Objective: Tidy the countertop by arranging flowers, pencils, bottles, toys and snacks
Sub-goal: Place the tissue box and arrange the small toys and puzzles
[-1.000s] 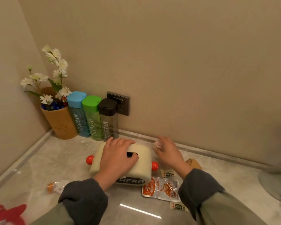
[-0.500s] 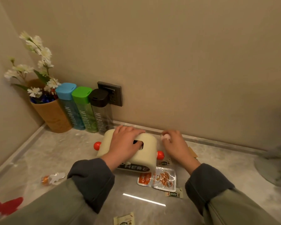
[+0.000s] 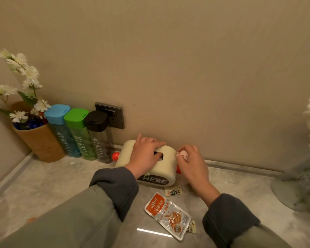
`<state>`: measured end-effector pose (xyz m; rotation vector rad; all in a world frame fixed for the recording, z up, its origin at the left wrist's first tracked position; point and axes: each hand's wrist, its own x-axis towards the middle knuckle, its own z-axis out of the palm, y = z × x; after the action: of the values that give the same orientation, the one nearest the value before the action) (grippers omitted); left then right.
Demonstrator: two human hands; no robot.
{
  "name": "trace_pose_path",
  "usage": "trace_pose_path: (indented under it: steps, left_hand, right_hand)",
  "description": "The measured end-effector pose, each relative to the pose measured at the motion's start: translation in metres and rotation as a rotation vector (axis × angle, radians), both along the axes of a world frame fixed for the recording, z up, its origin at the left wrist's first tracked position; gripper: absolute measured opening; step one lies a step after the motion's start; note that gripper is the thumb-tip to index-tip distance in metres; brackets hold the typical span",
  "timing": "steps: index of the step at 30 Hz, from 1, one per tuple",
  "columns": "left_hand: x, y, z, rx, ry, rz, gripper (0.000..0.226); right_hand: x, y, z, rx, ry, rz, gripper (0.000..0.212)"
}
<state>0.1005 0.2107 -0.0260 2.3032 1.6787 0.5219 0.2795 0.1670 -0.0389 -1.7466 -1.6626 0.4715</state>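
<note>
Beige wall meets a grey marble countertop at a corner. On the left, against the wall, stands a brown round holder with white flowers and blue-tipped sticks in it, too dim to identify. Beside it three clear bottles stand in a row: the blue-lidded bottle, the green-lidded bottle and the black-lidded bottle, the last in front of a wall socket. Just right of them sits a cream toy box marked HERE. The left hand grips its top, fingers curled over the far edge, thumb at the slot. The right hand pinches a small pink toy at the box's right end. Nearer lie an orange snack pouch and a small sachet.
</note>
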Motion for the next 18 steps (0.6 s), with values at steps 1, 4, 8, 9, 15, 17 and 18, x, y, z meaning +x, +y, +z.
trace_pose_path:
  steps: [1,4,8,9,15,17,18]
  left_hand:
    - [0.001,0.002,0.000,-0.002,-0.002,-0.003,0.046]
    - [0.002,0.007,0.000,-0.007,0.001,-0.003,0.046]
    - [0.001,0.008,-0.001,-0.001,-0.004,-0.021,0.045]
    - [0.001,0.009,0.000,-0.007,-0.010,-0.021,0.046]
    - [0.001,0.005,0.015,-0.067,-0.036,0.017,0.058]
    - [0.001,-0.003,0.021,-0.068,-0.142,0.031,0.058]
    - [0.001,-0.009,0.023,-0.066,-0.218,0.026,0.057]
  right_hand:
    - [-0.001,0.000,0.000,-0.004,0.002,0.000,0.009]
    - [-0.003,-0.001,-0.002,-0.009,0.020,0.002,0.012]
    - [-0.003,-0.001,-0.004,-0.013,0.015,0.011,0.012]
    - [-0.003,-0.001,-0.004,-0.015,0.018,0.011,0.013]
    - [-0.005,-0.009,0.009,0.046,0.151,-0.003,0.022]
    - [-0.005,-0.016,0.017,0.067,0.249,-0.018,0.027]
    - [-0.005,-0.021,0.022,0.075,0.304,-0.024,0.029]
